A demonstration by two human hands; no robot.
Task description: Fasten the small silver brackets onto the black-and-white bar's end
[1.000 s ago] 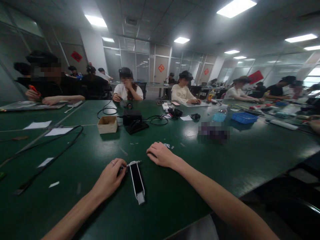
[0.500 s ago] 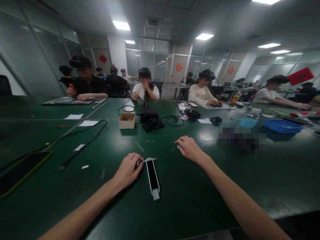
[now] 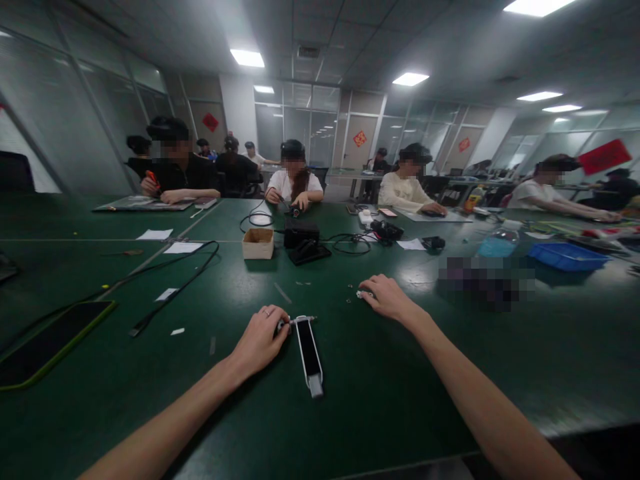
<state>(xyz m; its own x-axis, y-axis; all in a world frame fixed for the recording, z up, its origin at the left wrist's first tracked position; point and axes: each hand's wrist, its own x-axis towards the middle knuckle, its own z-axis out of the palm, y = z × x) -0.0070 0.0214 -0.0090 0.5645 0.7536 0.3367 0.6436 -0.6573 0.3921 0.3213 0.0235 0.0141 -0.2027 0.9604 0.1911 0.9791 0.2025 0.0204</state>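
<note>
My left hand [image 3: 261, 339] is closed around a small round black-and-white part [image 3: 281, 327], mostly hidden by the fingers. That part sits by the end of a thin rod crossing the top of a long white frame with a black panel [image 3: 309, 347]. The frame lies on the green table, with a pale grey block [image 3: 315, 386] at its near end. Farther right, my right hand [image 3: 386, 295] rests low over the table, fingers curled and pinching a small white piece [image 3: 360, 294]. Two tiny rings [image 3: 349, 301] lie just left of its fingertips.
A small cardboard box [image 3: 258, 245] and a black device [image 3: 301, 233] with cables stand ahead. At left are a black cable [image 3: 175, 291] and a green-edged black phone-like slab [image 3: 55, 343]. A blue tray [image 3: 568, 257] and a bottle [image 3: 499, 241] stand right. Co-workers sit opposite.
My right hand has shifted slightly to the right, and the small white piece now shows more at its fingertips. My left hand stays beside the frame. A co-worker opposite has lowered a hand from the face.
</note>
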